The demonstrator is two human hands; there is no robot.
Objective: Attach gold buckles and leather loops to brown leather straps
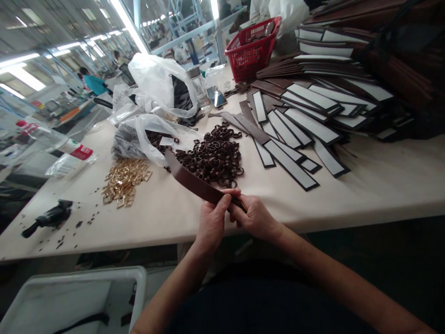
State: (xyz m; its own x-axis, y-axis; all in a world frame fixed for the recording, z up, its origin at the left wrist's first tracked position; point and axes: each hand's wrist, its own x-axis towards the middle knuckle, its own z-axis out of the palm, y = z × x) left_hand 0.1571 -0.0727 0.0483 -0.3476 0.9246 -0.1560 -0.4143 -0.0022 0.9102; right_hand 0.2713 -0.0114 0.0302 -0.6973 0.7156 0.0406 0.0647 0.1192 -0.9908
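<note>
Both hands grip one dark brown leather strap [191, 178] at the table's near edge. My left hand [212, 220] pinches it from the left with the thumb on top. My right hand [255, 217] holds the strap's near end, fingers curled around it. The strap's free end rises up and to the left, over a heap of small dark brown leather loops [213, 155]. Left of the heap lies a pile of gold metal buckles [124, 181].
Many brown straps with white backing [306, 123] fan out at the right, beside a red basket [252, 46]. Plastic bags [156, 83], a jar and a phone sit at the back. A black tool [48, 217] lies far left. A white bin [76, 297] stands below the table [382, 185].
</note>
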